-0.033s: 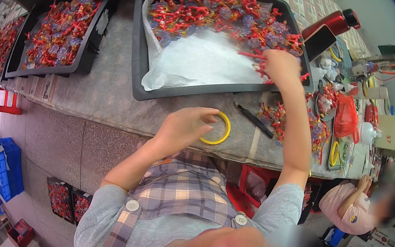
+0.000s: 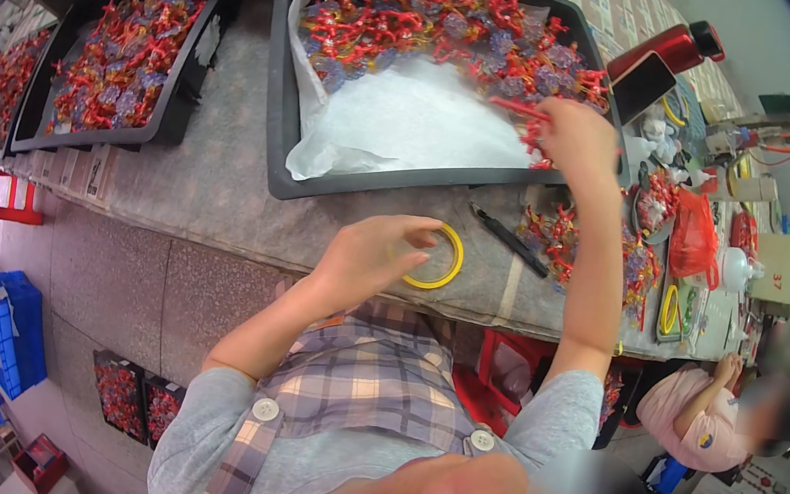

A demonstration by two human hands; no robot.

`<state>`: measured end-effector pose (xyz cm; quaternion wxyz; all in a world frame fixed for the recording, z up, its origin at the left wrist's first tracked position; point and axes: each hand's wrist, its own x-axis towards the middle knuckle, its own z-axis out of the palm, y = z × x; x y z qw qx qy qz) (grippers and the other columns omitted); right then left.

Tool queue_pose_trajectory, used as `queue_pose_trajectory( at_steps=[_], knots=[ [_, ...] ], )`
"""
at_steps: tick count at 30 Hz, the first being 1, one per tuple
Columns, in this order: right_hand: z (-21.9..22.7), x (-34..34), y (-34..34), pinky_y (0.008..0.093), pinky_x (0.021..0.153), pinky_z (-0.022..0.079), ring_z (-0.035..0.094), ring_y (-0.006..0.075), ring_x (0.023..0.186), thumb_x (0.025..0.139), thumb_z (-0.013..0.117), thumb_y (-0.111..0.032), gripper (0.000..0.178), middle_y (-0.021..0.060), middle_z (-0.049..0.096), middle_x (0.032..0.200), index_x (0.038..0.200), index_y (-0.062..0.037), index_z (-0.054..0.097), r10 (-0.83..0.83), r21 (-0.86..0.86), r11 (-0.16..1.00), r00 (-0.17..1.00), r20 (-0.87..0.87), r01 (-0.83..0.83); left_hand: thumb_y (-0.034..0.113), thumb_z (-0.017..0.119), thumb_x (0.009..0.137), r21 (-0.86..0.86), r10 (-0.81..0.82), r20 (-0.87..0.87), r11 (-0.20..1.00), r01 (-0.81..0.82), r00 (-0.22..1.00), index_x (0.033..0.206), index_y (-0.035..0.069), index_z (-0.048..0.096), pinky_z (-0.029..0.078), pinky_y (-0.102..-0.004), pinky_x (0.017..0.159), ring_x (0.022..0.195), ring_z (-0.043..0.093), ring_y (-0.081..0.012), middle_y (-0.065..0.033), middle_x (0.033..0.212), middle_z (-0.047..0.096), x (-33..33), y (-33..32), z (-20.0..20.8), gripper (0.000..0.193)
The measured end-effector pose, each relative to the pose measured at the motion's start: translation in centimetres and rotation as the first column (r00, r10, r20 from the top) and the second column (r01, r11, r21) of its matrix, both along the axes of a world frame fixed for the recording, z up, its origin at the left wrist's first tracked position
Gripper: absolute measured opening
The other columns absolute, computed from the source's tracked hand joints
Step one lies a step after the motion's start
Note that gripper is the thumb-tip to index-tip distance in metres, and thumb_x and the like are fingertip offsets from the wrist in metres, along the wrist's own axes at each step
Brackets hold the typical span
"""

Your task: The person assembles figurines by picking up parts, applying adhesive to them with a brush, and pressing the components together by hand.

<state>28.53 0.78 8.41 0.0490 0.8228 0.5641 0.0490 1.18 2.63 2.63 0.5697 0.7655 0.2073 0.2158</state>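
Observation:
My left hand (image 2: 373, 256) is at the table's front edge, its fingers curled around the left side of a thin yellow ring (image 2: 454, 263). The ring's left part is hidden behind the fingers. Farther forward, my right hand (image 2: 583, 144) is closed on a thin red stick (image 2: 519, 109) pointing left, over the right side of a large black tray (image 2: 363, 189). Small red, clear violet and yellow plastic figures (image 2: 417, 18) fill the tray's far and right parts. A bare white liner sheet (image 2: 422, 125) shows in its middle.
A black pen-like tool (image 2: 509, 240) lies before the tray, left of a pile of loose figures (image 2: 548, 233). Other full trays (image 2: 107, 141) stand at left. A phone (image 2: 643, 87), a red bottle (image 2: 659, 54) and a red bag (image 2: 694, 239) are at right. Another person (image 2: 695, 411) sits beyond.
My right hand has shifted slightly to the right with the red stick, whose tip is now a little higher. My left hand and the ring have hardly moved.

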Motion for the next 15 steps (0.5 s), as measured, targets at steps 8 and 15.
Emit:
queue_pose_trajectory(
  at_steps=[8,15],
  knots=[
    [-2.6,-12.8,-8.4,0.0227,0.051,0.039,0.048,0.0089,0.058,0.070,0.061,0.004,0.025,0.0031,0.061,0.079,0.092,-0.0064,0.065,0.238,0.460,0.828,0.540,-0.807,0.322,0.016,0.067,0.075,0.405,-0.026,0.437,0.898,-0.170,0.899,0.128,0.011,0.041,0.039,-0.0381,0.095,0.116,0.047,-0.0298,-0.0143,0.129,0.046,2.1,-1.7,-3.0,0.059],
    [-7.6,-14.7,-10.1,0.0185,0.054,0.038,0.049,0.0042,0.064,0.079,0.063,-0.004,0.020,0.0010,0.062,0.084,0.099,-0.0023,0.062,0.251,0.283,0.827,0.131,-0.959,0.486,0.028,0.038,0.097,-0.431,0.168,0.189,0.899,-0.072,0.968,0.128,0.000,0.040,0.046,-0.0324,0.087,0.101,0.058,-0.0232,-0.0181,0.113,0.057,0.4,-0.9,-2.5,0.042]
  ],
)
